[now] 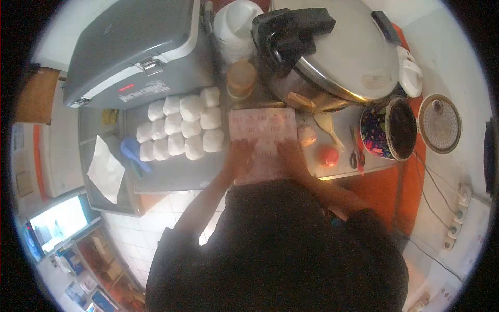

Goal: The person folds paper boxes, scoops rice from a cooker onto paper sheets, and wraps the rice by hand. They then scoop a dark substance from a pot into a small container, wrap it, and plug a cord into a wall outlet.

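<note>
A pinkish printed paper sheet [262, 122] lies flat at the table's front edge. My left hand [241, 156] rests on its left side and my right hand [291, 156] on its right side, both with fingers spread forward. Left of the sheet stand several white wrapped bundles [174, 124] in rows, one stacked higher. To the right are a small pale round item [306, 135], a red round item [328, 155], a light-coloured spatula [327, 125] and dark-handled scissors [356, 156].
A grey cooler box [130, 52] stands at the back left, beside stacked white containers [236, 26] and a lidded jar [241, 78]. A large metal pot [353, 52] fills the back right. Further right are a patterned tin [375, 130], a round lid [440, 125] and cables.
</note>
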The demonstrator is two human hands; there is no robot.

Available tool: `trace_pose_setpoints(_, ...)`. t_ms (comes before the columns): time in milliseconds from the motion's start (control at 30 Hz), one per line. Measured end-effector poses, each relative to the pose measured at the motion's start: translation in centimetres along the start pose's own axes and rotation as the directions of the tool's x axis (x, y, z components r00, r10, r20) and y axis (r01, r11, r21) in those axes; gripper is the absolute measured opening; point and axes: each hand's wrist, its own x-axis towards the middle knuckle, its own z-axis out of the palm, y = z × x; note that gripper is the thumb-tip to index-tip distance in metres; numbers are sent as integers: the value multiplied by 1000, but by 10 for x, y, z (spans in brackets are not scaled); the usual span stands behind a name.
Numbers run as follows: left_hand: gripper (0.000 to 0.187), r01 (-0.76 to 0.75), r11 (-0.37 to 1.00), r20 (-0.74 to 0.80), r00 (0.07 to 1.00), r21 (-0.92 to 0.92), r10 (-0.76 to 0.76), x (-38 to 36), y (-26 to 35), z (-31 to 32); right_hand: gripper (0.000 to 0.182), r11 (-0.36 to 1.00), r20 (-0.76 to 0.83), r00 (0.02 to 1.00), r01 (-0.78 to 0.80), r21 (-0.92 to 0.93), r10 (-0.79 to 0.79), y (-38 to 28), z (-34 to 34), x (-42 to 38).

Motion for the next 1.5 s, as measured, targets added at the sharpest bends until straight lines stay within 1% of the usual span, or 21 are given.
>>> trace_pose_setpoints(67,50,-46,999,-18,999,-27,45,-9,-2,-2,27,999,30,999,19,-29,-18,-2,-15,-2)
trace_pose_setpoints(233,39,-168,982,-22,985,89,171,11,-36,25,36,967,482,841,-248,-58,245,9,4,8)
trace_pose_setpoints(333,32,-270,963,-68,960,16,271,33,-69,65,30,749,503,657,-662,29,561,3,8,43)
trace_pose_setpoints(400,27,-198,979,-52,978,57,201,39,-62,58,27,974,231,950,-183,-132,210,7,4,53)
trace_pose_setpoints(433,24,-84,986,-7,996,142,86,46,-39,35,26,962,123,992,65,-264,-34,9,3,59)
trace_pose_setpoints(467,22,26,973,27,999,230,-33,50,-22,18,24,979,200,978,-25,-204,67,11,7,63)
trace_pose_setpoints(567,19,10,965,-219,974,263,50,43,-13,27,31,942,473,820,-326,-76,322,21,37,62)
trace_pose_setpoints(633,22,13,975,-98,995,221,9,25,1,15,48,854,667,619,-519,-50,415,27,51,64)
trace_pose_setpoints(733,18,109,994,-155,983,32,-103,6,10,29,58,871,746,551,-484,-81,375,-16,-17,82)
trace_pose_setpoints(767,16,147,987,-201,967,-57,-156,0,9,43,63,801,722,513,-591,-95,465,-24,-10,83)
trace_pose_setpoints(867,34,8,966,-203,978,258,46,-12,-1,84,80,587,537,427,-792,-167,728,-56,28,81)
trace_pose_setpoints(933,38,93,992,-170,982,86,-78,-13,2,80,78,544,451,431,-825,-153,781,-61,38,73)
trace_pose_setpoints(1033,44,148,989,-125,981,-22,-149,-14,14,48,77,725,376,680,-688,32,629,-54,51,48)
trace_pose_setpoints(1100,47,191,973,-2,981,-126,-193,-12,19,42,78,714,309,728,-677,180,613,-55,50,43)
trace_pose_setpoints(1200,49,197,915,115,979,-353,-166,-6,5,45,78,552,234,718,-667,500,656,-58,23,43)
trace_pose_setpoints(1233,48,99,904,-3,994,-416,-110,-9,0,53,78,480,213,706,-641,600,676,-59,11,45)
trace_pose_setpoints(1267,47,-5,884,-123,991,-468,-59,-11,4,51,76,432,256,681,-665,610,686,-60,-10,48)
trace_pose_setpoints(1333,46,69,625,-38,987,-777,-156,-9,25,44,72,336,344,630,-710,620,697,-60,-46,48)
trace_pose_setpoints(1433,48,291,150,261,947,-945,-189,0,53,25,72,66,373,653,-544,837,659,-49,-44,28)
trace_pose_setpoints(1467,49,383,-5,379,912,-924,-158,4,60,22,76,76,408,633,-595,800,658,-43,-48,22)
trace_pose_setpoints(1500,50,377,97,362,921,-921,-142,5,59,40,80,85,442,608,-644,760,660,-35,-53,15)
